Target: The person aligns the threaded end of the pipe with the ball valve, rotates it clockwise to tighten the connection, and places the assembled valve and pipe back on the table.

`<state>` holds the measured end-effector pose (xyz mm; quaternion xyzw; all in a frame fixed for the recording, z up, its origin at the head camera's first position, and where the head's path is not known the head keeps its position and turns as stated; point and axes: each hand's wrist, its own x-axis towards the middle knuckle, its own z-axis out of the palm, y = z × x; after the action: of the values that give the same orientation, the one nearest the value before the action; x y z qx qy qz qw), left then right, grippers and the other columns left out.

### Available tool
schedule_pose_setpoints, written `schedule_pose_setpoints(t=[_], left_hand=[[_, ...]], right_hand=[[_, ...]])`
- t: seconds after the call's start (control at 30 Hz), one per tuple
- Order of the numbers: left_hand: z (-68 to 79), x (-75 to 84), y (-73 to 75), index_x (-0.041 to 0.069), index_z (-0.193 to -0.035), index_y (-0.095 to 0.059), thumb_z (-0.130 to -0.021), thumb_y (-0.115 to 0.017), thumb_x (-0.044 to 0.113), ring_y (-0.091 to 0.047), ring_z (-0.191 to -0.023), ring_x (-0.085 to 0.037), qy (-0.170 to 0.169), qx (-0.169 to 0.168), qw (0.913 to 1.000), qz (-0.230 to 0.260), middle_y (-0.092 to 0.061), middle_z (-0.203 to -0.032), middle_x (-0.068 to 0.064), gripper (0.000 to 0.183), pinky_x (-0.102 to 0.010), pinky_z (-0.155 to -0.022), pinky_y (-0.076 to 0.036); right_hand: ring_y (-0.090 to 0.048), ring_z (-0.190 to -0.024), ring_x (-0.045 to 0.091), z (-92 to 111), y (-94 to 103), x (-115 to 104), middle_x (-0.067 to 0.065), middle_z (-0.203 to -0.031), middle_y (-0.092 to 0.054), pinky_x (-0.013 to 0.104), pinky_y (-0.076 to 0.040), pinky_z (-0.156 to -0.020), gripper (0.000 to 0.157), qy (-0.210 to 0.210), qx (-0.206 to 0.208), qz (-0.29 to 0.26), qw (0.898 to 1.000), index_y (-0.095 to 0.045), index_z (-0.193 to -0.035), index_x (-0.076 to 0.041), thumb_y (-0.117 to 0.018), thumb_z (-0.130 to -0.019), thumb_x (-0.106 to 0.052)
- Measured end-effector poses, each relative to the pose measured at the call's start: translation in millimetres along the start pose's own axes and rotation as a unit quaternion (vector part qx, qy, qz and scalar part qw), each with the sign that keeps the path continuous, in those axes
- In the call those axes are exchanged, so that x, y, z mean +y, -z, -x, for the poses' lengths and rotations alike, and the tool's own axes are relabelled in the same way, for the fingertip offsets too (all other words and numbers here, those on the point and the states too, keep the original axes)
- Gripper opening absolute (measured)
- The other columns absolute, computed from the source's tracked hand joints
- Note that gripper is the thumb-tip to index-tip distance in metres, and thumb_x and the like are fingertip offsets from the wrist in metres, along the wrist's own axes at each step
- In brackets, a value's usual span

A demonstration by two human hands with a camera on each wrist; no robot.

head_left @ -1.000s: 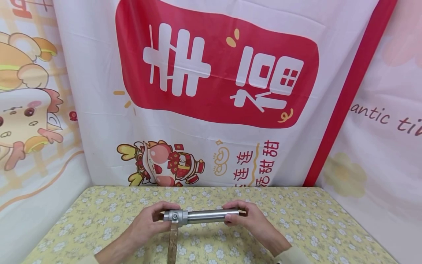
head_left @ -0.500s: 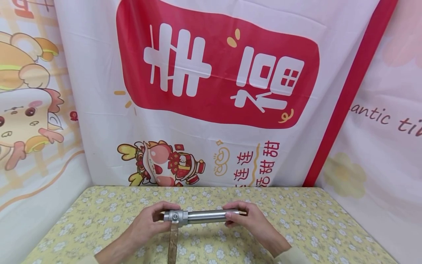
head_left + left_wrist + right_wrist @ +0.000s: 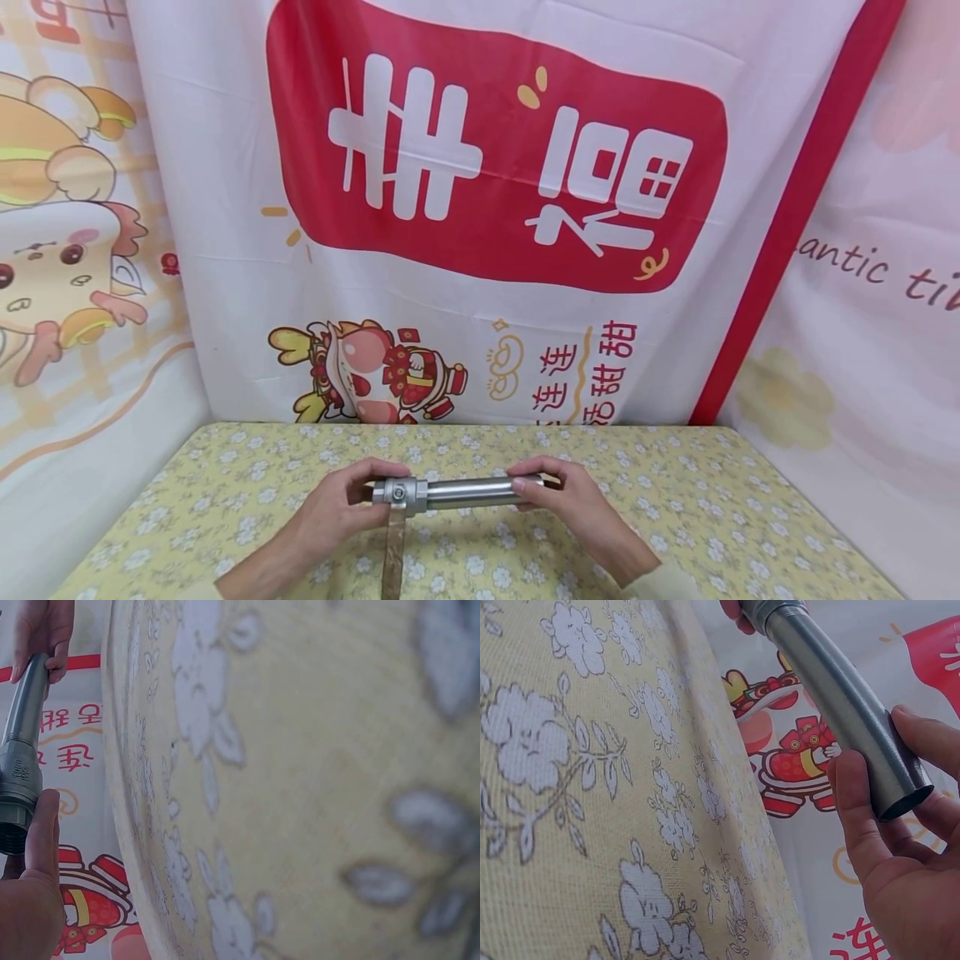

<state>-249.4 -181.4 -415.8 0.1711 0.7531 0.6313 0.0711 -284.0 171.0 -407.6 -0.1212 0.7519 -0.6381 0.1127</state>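
Observation:
My left hand [image 3: 335, 506] grips a metal ball valve [image 3: 401, 493] by its body, thumb on the near side and fingers over the far side. The valve's flat brownish lever handle [image 3: 393, 554] points down toward me. A shiny steel pipe [image 3: 472, 492] runs rightward from the valve, its threaded end meeting the valve's hex collar. My right hand [image 3: 572, 502] pinches the pipe's free end between thumb and fingers. In the right wrist view the open mouth of the pipe [image 3: 862, 720] shows beside the fingers. The left wrist view shows the valve's open threaded port [image 3: 13, 832].
Below the hands lies a table with a yellow floral cloth [image 3: 645, 542]. A white banner with a red patch [image 3: 502, 158] hangs behind its far edge. Printed curtains stand at the left [image 3: 67, 250] and right [image 3: 862, 333].
The right thumb and fingers have shifted slightly around the pipe's end. The left hand and the valve stay almost in place.

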Motion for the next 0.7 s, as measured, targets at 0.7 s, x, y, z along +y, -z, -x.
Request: schedule_pose_setpoints(t=[0.7], left_hand=[[0.3, 1.1, 0.7, 0.006, -0.141, -0.068, -0.101, -0.076, 0.016, -0.065, -0.109, -0.026, 0.028, 0.014, 0.9995, -0.007, -0.067, -0.139, -0.015, 0.042, -0.036, -0.088, -0.060]], right_hand=[[-0.070, -0.110, 0.021, 5.2, 3.8, -7.7, 0.019, -0.141, -0.066, 0.035, -0.060, -0.092, 0.044, 0.020, -0.052, 0.004, 0.998, -0.069, -0.138, -0.005, -0.084, -0.096, -0.012]])
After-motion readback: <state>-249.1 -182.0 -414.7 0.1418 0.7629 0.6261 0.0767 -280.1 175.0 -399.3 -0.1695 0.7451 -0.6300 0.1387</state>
